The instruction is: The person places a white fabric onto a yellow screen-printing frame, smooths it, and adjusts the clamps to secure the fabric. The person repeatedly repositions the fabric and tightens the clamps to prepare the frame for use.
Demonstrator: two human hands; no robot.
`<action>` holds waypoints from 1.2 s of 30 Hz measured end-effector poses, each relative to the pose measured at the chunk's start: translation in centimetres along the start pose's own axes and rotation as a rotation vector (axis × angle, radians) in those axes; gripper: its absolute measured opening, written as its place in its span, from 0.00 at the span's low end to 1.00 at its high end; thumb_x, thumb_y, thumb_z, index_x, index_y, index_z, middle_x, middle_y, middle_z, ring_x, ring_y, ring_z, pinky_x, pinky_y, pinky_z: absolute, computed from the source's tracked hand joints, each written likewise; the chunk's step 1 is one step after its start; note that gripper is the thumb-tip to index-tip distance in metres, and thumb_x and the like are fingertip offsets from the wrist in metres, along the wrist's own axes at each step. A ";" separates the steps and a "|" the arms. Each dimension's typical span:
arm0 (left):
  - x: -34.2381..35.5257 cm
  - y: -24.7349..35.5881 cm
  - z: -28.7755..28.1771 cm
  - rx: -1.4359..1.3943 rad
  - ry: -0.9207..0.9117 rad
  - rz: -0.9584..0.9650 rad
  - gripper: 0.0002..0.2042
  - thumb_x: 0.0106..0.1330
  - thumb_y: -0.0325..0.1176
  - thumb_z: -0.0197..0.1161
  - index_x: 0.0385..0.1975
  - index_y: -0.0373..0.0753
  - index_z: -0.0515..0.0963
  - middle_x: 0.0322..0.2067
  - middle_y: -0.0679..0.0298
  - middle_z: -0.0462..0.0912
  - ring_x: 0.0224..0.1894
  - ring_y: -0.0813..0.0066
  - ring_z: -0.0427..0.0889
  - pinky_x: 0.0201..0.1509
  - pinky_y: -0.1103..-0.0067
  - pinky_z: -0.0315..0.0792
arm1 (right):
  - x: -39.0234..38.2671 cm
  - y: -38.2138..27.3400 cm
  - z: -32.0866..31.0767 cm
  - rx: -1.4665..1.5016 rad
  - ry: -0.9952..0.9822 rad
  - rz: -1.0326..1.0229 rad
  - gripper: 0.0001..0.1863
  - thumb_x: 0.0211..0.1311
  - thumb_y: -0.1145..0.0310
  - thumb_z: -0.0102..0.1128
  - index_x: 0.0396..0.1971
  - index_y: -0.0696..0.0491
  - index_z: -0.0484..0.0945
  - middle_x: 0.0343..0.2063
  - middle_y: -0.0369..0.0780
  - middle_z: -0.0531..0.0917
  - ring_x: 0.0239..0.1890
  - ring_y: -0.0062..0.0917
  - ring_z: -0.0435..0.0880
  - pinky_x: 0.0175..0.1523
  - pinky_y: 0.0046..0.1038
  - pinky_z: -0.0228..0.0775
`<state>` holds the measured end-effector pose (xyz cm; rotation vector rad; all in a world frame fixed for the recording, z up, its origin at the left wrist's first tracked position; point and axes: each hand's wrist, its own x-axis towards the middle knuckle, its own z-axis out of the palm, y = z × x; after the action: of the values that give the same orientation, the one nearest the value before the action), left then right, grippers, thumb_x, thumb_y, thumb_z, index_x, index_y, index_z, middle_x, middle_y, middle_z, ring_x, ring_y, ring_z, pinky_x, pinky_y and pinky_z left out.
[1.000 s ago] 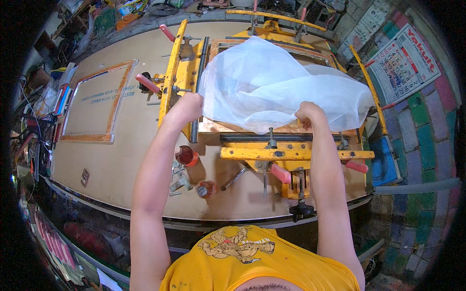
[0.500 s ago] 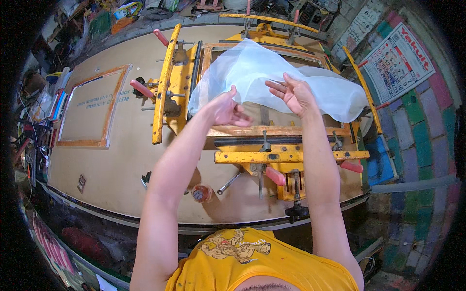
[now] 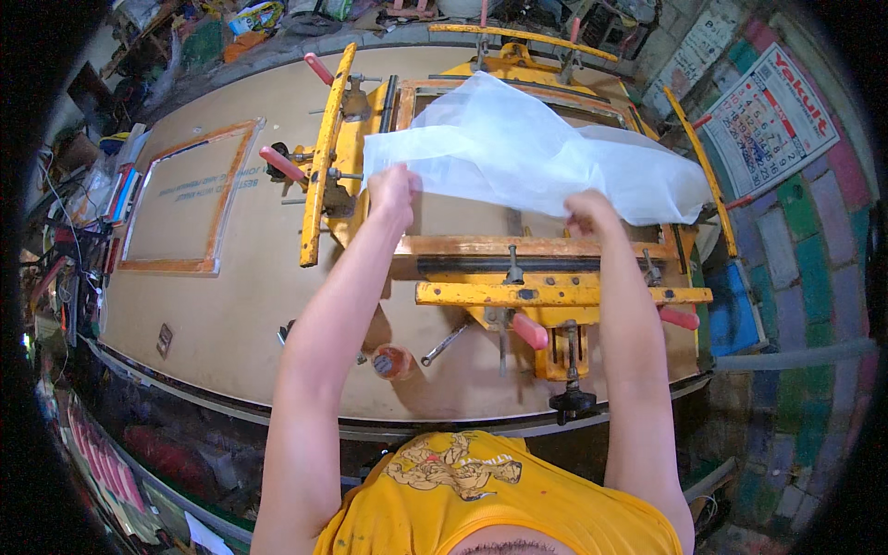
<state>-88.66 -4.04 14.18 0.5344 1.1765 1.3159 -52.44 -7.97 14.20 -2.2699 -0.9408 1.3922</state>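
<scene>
A translucent white mesh sheet (image 3: 499,139) lies loosely folded over the wooden frame (image 3: 444,246) set in a yellow metal clamping rig (image 3: 462,292). My left hand (image 3: 392,190) pinches the sheet's near left edge, just right of the left clamp bar (image 3: 328,153). My right hand (image 3: 583,211) has its fingers curled on the sheet's near edge, above the frame's front rail. Below the rig on the board are a round reddish container (image 3: 392,362) and a metal rod-shaped tool (image 3: 442,346).
A second wooden frame (image 3: 233,199) lies at the left of the board (image 3: 185,305), near piled clutter (image 3: 102,199). Red clamp handles (image 3: 530,330) stick out around the rig. A printed calendar (image 3: 768,120), a blue panel (image 3: 731,305) and a block wall (image 3: 800,277) are at the right.
Both hands went from gripping the sheet to open over it, then closed again at its near edge. The sheet's near edge moved away from me, uncovering the frame's front rail and interior.
</scene>
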 end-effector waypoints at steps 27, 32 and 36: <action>-14.0 1.4 -9.8 0.247 -0.174 -0.257 0.12 0.67 0.23 0.58 0.50 0.32 0.74 0.36 0.62 0.77 0.36 0.77 0.77 0.38 0.79 0.73 | -28.1 -3.6 7.8 -0.662 0.177 -1.153 0.21 0.62 0.59 0.67 0.48 0.58 0.81 0.40 0.51 0.86 0.42 0.46 0.85 0.48 0.40 0.77; -20.7 9.6 -15.0 0.743 -0.425 0.193 0.09 0.71 0.29 0.59 0.47 0.36 0.81 0.39 0.66 0.82 0.38 0.83 0.76 0.41 0.82 0.72 | -32.6 0.6 13.3 -0.377 -0.140 -1.203 0.15 0.61 0.66 0.68 0.45 0.57 0.79 0.37 0.49 0.84 0.39 0.46 0.85 0.44 0.40 0.77; -19.0 10.8 -20.9 0.628 -0.183 0.089 0.08 0.72 0.30 0.58 0.39 0.35 0.83 0.31 0.69 0.82 0.30 0.85 0.74 0.36 0.83 0.70 | -30.4 3.3 18.9 -0.231 -0.205 -1.275 0.15 0.65 0.68 0.64 0.48 0.57 0.77 0.39 0.49 0.83 0.41 0.46 0.83 0.46 0.40 0.76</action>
<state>-108.78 -25.18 22.25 1.1454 1.4178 0.9270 -77.21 -32.19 23.64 -1.0749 -2.1230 0.8834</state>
